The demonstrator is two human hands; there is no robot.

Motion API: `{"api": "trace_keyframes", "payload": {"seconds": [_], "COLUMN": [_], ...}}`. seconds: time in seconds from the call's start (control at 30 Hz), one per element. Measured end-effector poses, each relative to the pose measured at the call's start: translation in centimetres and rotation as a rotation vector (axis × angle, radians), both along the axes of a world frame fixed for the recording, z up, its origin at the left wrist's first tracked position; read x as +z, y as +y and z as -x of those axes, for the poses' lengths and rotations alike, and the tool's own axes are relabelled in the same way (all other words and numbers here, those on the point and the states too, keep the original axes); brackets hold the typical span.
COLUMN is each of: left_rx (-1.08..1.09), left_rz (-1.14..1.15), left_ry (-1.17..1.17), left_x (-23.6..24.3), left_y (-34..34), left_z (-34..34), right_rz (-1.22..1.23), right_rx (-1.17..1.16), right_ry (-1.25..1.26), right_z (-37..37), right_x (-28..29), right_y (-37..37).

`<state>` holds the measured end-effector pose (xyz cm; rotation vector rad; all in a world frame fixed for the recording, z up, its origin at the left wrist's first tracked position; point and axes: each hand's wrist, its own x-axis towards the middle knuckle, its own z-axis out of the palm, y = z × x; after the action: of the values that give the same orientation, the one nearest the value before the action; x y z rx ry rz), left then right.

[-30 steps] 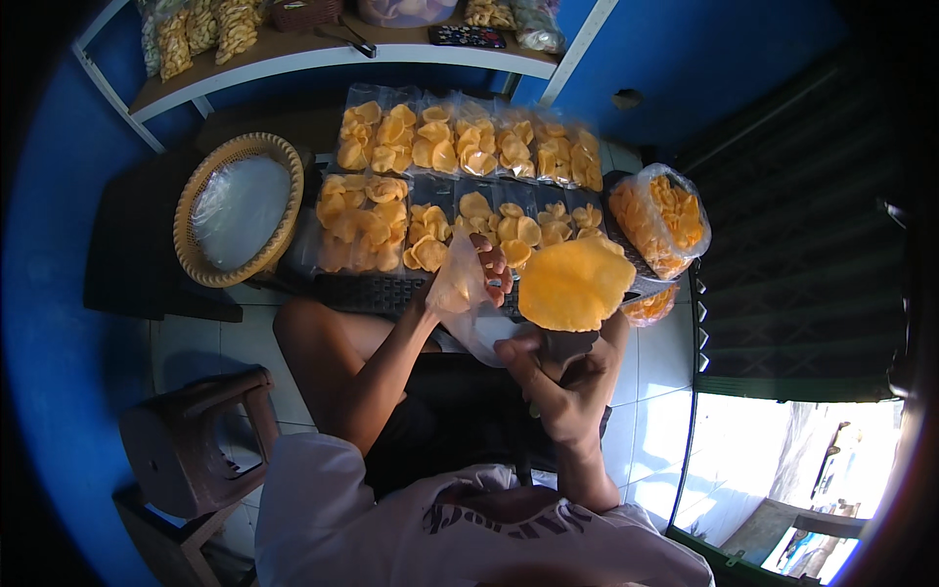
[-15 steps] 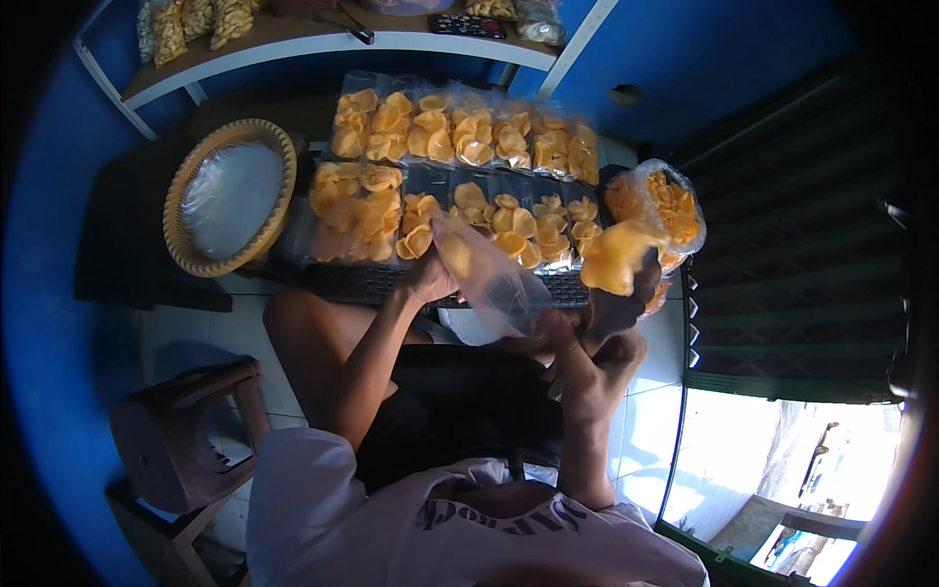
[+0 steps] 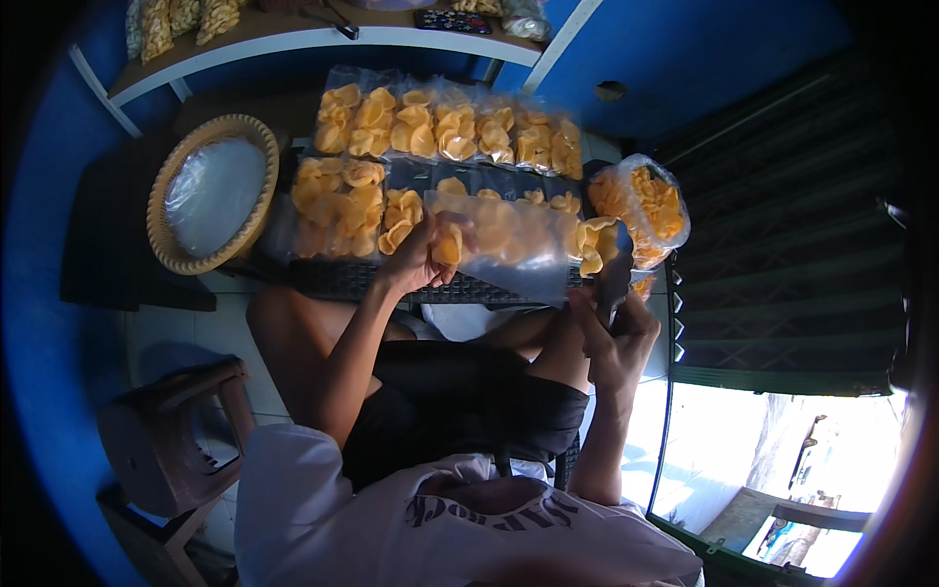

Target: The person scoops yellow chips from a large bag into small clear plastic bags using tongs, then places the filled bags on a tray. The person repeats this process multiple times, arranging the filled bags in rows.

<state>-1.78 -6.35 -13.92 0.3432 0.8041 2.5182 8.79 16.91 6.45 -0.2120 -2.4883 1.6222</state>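
Note:
My left hand (image 3: 423,262) is closed on the left end of a clear plastic bag (image 3: 523,259), with a yellow cracker (image 3: 447,245) showing at the fingers. The bag stretches out sideways toward my right hand (image 3: 621,342), which is wrapped round a pair of tongs (image 3: 614,279). At the tongs' tip, curled yellow crackers (image 3: 591,245) sit beside the bag's right end. Whether they are inside its mouth I cannot tell. My right thumb is close to the bag's lower right corner; contact is unclear.
Filled cracker bags (image 3: 455,127) lie in two rows on a dark woven table (image 3: 391,282). A wicker basket (image 3: 156,210) of clear plastic bags is at left, a large open bag of crackers (image 3: 660,205) at right. Behind is a shelf (image 3: 264,41); a brown stool (image 3: 147,450) stands lower left.
The plastic bag has swung from a downward slant to nearly level. The tongs and crackers have moved left and down, close to the bag's right end. The whole view has shifted slightly.

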Motion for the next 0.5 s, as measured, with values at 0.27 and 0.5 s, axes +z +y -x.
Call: {"api": "trace_keyframes", "payload": {"seconds": [0.27,0.5], "left_rx": [0.010,-0.002], "left_rz": [-0.032,-0.004], "left_ry": [0.017,0.044], "left_x": [-0.3,0.0], "left_y": [-0.6,-1.2], "left_z": [0.1,0.4], "right_rz": [-0.216,-0.604], "right_rx": [-0.103,-0.085], "right_ry": [-0.003,0.143], "right_z": [0.1,-0.5], "right_x": [0.9,1.2], "right_y": [1.8,2.6]}}
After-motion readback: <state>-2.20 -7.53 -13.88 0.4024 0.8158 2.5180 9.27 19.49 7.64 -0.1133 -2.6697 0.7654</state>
